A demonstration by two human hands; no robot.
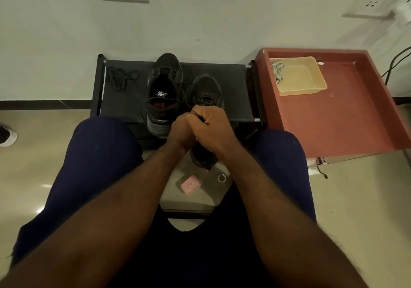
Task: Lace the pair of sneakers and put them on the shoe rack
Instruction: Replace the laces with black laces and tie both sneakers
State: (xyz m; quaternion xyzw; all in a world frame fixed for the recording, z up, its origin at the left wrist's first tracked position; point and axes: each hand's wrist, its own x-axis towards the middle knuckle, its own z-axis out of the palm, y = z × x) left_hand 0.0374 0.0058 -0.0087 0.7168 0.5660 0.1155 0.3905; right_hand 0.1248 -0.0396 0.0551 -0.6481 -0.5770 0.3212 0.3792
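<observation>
- Both your forearms reach forward between your knees and meet, knuckles touching, above the right-side sneaker [208,89].
- Your left hand [181,132] is clenched, thumb side up, where a braided black lace [155,99] leads in from 10 o'clock.
- Your right hand [214,129] has its fingers curled round a dark strand at that sneaker's throat; I cannot tell if it is the same lace.
- The black shoe rack [233,83] stands against a white wall on a glossy beige floor [355,198]. A red table [355,109] is at 3 o'clock and a loose lace [121,77] at 10.
- Both sneakers run 12 to 6, toes at 12 toward the wall.
- The left-side sneaker [165,76] sits on the rack top. The right-side one's heel passes the front rail.
</observation>
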